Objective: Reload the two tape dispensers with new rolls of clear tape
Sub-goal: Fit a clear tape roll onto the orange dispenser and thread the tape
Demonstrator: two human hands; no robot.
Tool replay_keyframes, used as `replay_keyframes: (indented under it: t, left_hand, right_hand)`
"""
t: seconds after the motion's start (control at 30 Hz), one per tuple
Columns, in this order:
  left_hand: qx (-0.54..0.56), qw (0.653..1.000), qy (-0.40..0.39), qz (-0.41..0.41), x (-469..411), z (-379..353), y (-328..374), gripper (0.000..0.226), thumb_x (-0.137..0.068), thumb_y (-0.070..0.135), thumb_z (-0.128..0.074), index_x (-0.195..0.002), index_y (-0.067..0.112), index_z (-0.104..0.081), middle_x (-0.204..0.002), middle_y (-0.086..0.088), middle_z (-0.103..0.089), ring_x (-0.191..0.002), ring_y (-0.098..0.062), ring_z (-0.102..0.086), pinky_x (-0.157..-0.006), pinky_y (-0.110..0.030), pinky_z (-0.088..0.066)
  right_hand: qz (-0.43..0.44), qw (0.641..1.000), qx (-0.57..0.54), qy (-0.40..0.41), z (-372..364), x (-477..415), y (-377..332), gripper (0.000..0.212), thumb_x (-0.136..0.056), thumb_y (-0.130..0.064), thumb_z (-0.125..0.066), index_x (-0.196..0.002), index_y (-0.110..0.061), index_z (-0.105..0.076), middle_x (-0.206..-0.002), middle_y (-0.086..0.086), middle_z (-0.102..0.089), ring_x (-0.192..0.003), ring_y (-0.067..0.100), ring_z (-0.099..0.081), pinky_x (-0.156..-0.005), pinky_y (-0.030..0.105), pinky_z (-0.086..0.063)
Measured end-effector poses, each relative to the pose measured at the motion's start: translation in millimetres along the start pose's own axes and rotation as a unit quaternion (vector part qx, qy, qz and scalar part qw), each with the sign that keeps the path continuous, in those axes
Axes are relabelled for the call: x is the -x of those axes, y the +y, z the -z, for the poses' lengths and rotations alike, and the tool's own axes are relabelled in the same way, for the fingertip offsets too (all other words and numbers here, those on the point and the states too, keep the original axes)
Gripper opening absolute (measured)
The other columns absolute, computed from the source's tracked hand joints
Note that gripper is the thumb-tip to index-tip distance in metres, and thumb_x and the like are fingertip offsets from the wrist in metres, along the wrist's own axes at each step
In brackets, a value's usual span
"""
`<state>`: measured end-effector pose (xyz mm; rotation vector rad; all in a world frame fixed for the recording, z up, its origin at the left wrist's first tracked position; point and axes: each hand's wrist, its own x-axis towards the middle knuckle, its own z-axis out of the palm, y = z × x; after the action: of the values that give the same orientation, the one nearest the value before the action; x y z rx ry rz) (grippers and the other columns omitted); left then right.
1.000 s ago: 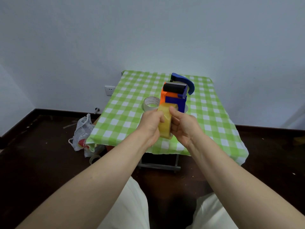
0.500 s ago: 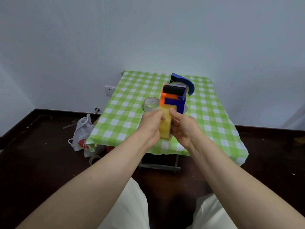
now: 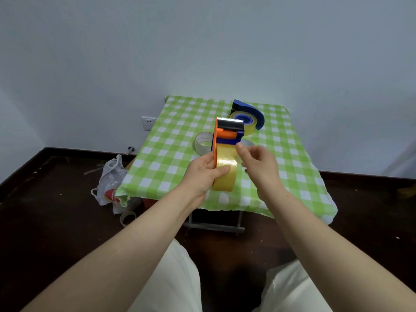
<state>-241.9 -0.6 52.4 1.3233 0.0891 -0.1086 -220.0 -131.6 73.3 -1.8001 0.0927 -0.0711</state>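
**Roll seated on the orange dispenser, threading comes next**

We hold the orange dispenser (image 3: 225, 136) in the air above the near half of the table (image 3: 168, 158). The new roll (image 3: 225, 155) of yellowish clear tape sits on its hub. Our left hand (image 3: 202, 174) grips the two together, with the thumb across the roll's face and the fingers behind the orange side plate.

Our right hand (image 3: 257, 164) hangs just beside the roll. Its fingers are loosely curled round nothing we can see, and the forefinger reaches toward the blue block under the roller.

At the far right of the table the blue dispenser (image 3: 248, 113) lies with a roll already in it, so we judge this to be the second reload. A spare roll (image 3: 203, 143) stands mid-table.

We think the next move is to find the free end, peel it, and lead it under the roller up to the toothed blade. Clear film hides its own edge, so the fingernail must search for it while the left hand stops the roll from turning.
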Motion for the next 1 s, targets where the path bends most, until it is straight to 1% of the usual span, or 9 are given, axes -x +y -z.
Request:
replay_keyframes:
  t: [0.07,0.13,0.23,0.33,0.43,0.57,0.67,0.77,1.0]
  left_hand:
    - [0.012,1.0,0.007,0.002,-0.5,1.3,-0.3,0.04,-0.084,-0.003,-0.062,-0.123,0.008,-0.06,-0.114,-0.01,-0.07,-0.102,-0.019,-0.068,-0.075,-0.022,-0.056]
    - [0.015,1.0,0.008,-0.001,-0.9,2.6,-0.4,0.039,-0.085,-0.003,-0.061,-0.122,0.008,-0.061,-0.113,-0.009,-0.071,-0.102,-0.019,-0.068,-0.076,-0.023,-0.056]
    - [0.016,1.0,0.007,-0.005,-1.0,3.1,-0.4,0.038,-0.085,-0.003,-0.061,-0.121,0.009,-0.061,-0.112,-0.009,-0.071,-0.102,-0.019,-0.068,-0.079,-0.025,-0.056]
    - [0.016,1.0,0.001,-0.008,-1.4,2.1,0.0,0.037,-0.085,-0.003,-0.062,-0.119,0.009,-0.062,-0.11,-0.008,-0.071,-0.097,-0.017,-0.069,-0.076,-0.023,-0.056]
    - [0.023,1.0,0.002,-0.009,-2.2,2.2,0.8,0.038,-0.084,-0.004,-0.062,-0.121,0.006,-0.061,-0.11,-0.01,-0.071,-0.096,-0.019,-0.069,-0.079,-0.025,-0.057]
    - [0.035,0.999,0.0,-0.01,1.7,1.4,1.5,0.034,-0.082,-0.004,-0.064,-0.115,0.006,-0.063,-0.102,-0.008,-0.073,-0.087,-0.015,-0.071,-0.075,-0.024,-0.057]
    - [-0.014,1.0,0.002,-0.018,6.6,-2.1,0.7,0.04,-0.072,-0.005,-0.074,-0.107,0.012,-0.067,-0.096,-0.006,-0.074,-0.088,-0.017,-0.07,-0.079,-0.03,-0.058]
    - [-0.035,0.999,0.008,-0.025,8.3,-4.8,0.7,0.043,-0.07,-0.008,-0.075,-0.108,0.009,-0.066,-0.099,-0.011,-0.073,-0.089,-0.02,-0.069,-0.081,-0.036,-0.056]
    - [-0.018,0.999,0.018,-0.042,9.9,-6.3,2.6,0.03,-0.077,0.003,-0.074,-0.106,0.01,-0.067,-0.093,-0.004,-0.074,-0.082,-0.011,-0.071,-0.076,-0.025,-0.057]
  right_hand:
    - [0.108,0.993,0.051,0.016,3.7,0.8,-3.4,0.009,-0.087,-0.031,-0.063,-0.087,-0.021,-0.063,-0.089,-0.006,-0.063,-0.082,0.008,-0.057,-0.08,0.028,-0.048]
    - [0.178,0.974,0.134,-0.037,6.4,-0.7,-5.6,0.008,-0.085,-0.025,-0.067,-0.091,-0.021,-0.069,-0.099,-0.005,-0.06,-0.092,0.01,-0.056,-0.085,0.026,-0.047]
    - [0.212,0.935,0.273,-0.081,6.9,-5.3,-5.6,0.027,-0.083,-0.027,-0.068,-0.108,-0.015,-0.069,-0.109,-0.007,-0.053,-0.1,0.008,-0.049,-0.085,0.023,-0.04]
    - [0.255,0.906,0.331,-0.067,5.1,-5.8,-12.0,0.024,-0.086,-0.024,-0.064,-0.105,-0.012,-0.071,-0.113,-0.001,-0.06,-0.103,0.016,-0.055,-0.082,0.028,-0.044]
    - [0.298,0.867,0.394,-0.063,2.1,-5.1,-17.8,0.02,-0.092,-0.019,-0.056,-0.101,-0.008,-0.07,-0.112,0.002,-0.061,-0.103,0.02,-0.056,-0.075,0.032,-0.045]
    - [0.283,0.851,0.438,-0.064,-2.5,-6.5,-20.5,0.024,-0.097,-0.023,-0.043,-0.107,-0.011,-0.062,-0.113,0.001,-0.056,-0.105,0.018,-0.052,-0.072,0.03,-0.041]
    - [0.274,0.853,0.441,-0.058,-3.3,-7.3,-21.0,0.024,-0.097,-0.025,-0.041,-0.107,-0.012,-0.059,-0.112,0.002,-0.056,-0.104,0.019,-0.052,-0.072,0.028,-0.037]
    - [0.268,0.851,0.447,-0.055,-3.9,-7.0,-22.9,0.023,-0.098,-0.026,-0.041,-0.108,-0.012,-0.057,-0.112,0.003,-0.057,-0.103,0.021,-0.052,-0.072,0.028,-0.036]
    - [0.23,0.865,0.445,-0.033,-2.3,-6.5,-28.1,0.025,-0.1,-0.027,-0.035,-0.111,-0.015,-0.053,-0.103,0.004,-0.063,-0.091,0.025,-0.056,-0.067,0.031,-0.032]
